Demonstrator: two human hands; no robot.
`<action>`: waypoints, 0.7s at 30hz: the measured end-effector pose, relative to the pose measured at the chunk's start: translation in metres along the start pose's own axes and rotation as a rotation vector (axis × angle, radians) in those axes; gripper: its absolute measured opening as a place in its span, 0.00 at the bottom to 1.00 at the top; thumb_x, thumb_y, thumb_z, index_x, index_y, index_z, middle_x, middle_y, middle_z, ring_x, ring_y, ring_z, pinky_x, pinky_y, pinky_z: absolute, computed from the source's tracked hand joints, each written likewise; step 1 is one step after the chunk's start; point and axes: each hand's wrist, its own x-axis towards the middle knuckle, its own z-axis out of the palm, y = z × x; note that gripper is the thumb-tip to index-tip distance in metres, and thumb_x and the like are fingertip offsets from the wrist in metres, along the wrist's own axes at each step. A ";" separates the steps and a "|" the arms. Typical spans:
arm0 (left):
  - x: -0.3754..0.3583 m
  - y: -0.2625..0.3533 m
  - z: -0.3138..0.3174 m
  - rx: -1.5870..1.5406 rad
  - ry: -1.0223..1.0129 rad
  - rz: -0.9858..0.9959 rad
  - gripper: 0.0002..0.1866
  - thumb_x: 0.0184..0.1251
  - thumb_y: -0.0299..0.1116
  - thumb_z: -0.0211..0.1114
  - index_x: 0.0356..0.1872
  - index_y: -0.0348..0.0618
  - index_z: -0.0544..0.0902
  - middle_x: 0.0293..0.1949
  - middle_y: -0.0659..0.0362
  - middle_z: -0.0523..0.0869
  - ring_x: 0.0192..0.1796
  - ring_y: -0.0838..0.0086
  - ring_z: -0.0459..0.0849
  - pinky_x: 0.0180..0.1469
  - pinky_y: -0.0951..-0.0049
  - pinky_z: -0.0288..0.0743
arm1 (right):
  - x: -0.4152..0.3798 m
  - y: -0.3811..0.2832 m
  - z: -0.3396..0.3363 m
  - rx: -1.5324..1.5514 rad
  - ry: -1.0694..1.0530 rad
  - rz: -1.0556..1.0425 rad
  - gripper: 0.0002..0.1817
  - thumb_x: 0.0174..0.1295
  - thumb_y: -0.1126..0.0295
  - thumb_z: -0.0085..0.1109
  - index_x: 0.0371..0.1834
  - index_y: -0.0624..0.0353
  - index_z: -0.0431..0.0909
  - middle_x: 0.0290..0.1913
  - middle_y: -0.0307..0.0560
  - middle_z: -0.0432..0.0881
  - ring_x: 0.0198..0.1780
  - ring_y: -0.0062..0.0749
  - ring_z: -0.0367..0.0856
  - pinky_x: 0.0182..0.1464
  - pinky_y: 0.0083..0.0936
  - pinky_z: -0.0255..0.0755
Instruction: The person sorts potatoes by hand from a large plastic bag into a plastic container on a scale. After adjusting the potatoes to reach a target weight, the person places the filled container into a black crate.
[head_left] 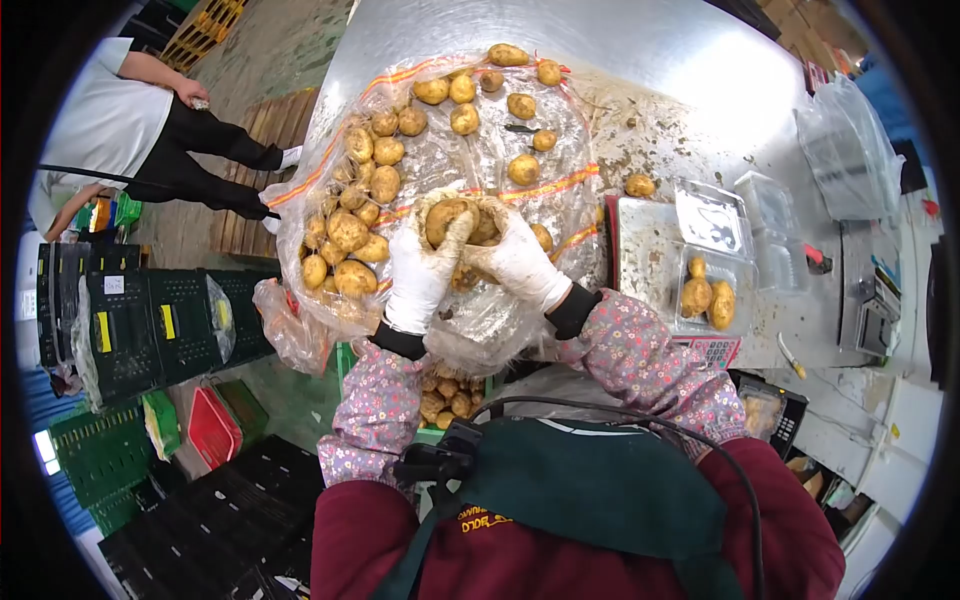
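Both my hands wear white gloves soiled at the fingers, and they meet above an opened clear plastic bag [440, 160] with red and yellow stripes. My left hand [412, 268] is closed round a potato [440, 217], its thumb across the top. The fingers of my right hand [520, 260] curl round a second potato [486, 230] right beside it, partly covered by the glove. Many loose potatoes [348, 231] are heaped on the bag to the left of my hands. Further potatoes [463, 119] lie spread toward the bag's far side.
On the right, a scale [645, 265] bears an open clear clamshell box [735, 270] with several potatoes. More clear boxes [780, 262] and a knife [792, 357] lie beyond it. Below the table edge is a green crate of potatoes [450, 398]. A person [150, 120] stands at left near black crates [125, 320].
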 end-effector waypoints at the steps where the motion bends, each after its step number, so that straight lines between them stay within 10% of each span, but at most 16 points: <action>1: 0.000 0.001 0.000 -0.003 -0.003 0.005 0.16 0.65 0.34 0.70 0.49 0.36 0.83 0.42 0.54 0.89 0.44 0.70 0.87 0.50 0.68 0.79 | -0.003 -0.003 0.000 0.216 -0.033 0.083 0.29 0.53 0.69 0.74 0.59 0.63 0.75 0.54 0.47 0.82 0.53 0.33 0.81 0.57 0.29 0.76; 6: -0.007 -0.008 0.004 -0.111 0.011 -0.195 0.20 0.79 0.45 0.56 0.46 0.34 0.83 0.41 0.57 0.86 0.40 0.76 0.82 0.43 0.74 0.78 | -0.016 -0.022 -0.014 0.396 -0.117 0.114 0.30 0.57 0.69 0.74 0.62 0.64 0.72 0.54 0.43 0.81 0.54 0.24 0.79 0.59 0.27 0.75; 13: 0.005 0.012 0.034 -0.242 -0.352 -0.197 0.13 0.73 0.29 0.62 0.53 0.34 0.83 0.45 0.55 0.88 0.48 0.74 0.85 0.54 0.72 0.78 | -0.063 -0.067 -0.075 0.714 0.125 0.315 0.26 0.64 0.63 0.66 0.63 0.62 0.72 0.56 0.41 0.80 0.55 0.24 0.79 0.58 0.25 0.74; 15: 0.021 0.021 0.039 0.176 -0.401 0.371 0.12 0.71 0.25 0.63 0.53 0.35 0.84 0.47 0.53 0.89 0.48 0.72 0.86 0.56 0.71 0.78 | -0.083 -0.089 -0.103 0.673 0.152 0.339 0.25 0.65 0.62 0.65 0.62 0.60 0.73 0.54 0.42 0.81 0.52 0.24 0.80 0.53 0.24 0.76; 21: 0.151 0.010 -0.031 0.450 0.264 0.321 0.12 0.74 0.29 0.60 0.54 0.38 0.84 0.51 0.57 0.88 0.53 0.76 0.82 0.59 0.75 0.73 | -0.151 -0.133 -0.211 0.073 0.438 0.236 0.27 0.58 0.64 0.73 0.58 0.64 0.75 0.46 0.46 0.82 0.44 0.26 0.82 0.47 0.24 0.78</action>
